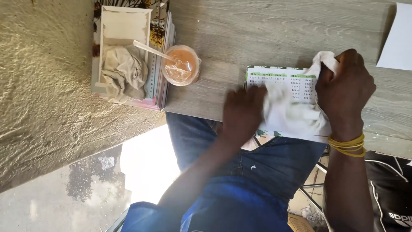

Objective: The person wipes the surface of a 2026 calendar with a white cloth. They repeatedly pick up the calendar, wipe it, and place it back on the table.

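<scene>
The person sat at a grey wood-grain table (274,30), jeans-clad knees tucked under its near edge. A printed card (281,81) with green header bars and columns of small figures lay flat at that edge, its long axis running along the edge from the left hand to the right. Over the card lay a crumpled white cloth (292,111), stretched the same way, with one corner pointing up and away past the right hand's knuckles.

The left hand (242,114) pressed down on the near left part of the cloth, fingers curled and blurred, so I could not tell whether they pinched it or merely rested. The right hand (345,90), yellow bands (346,145) on its wrist, had its fingers clenched around the cloth's far corner.

Well to the left stood a clear plastic cup (182,65) of orange liquid with a straw (152,50), beside stacked books (163,86) bearing a shallow tray (124,25) and a bunched beige rag (124,73). A white sheet (397,38) lay at the far right.
</scene>
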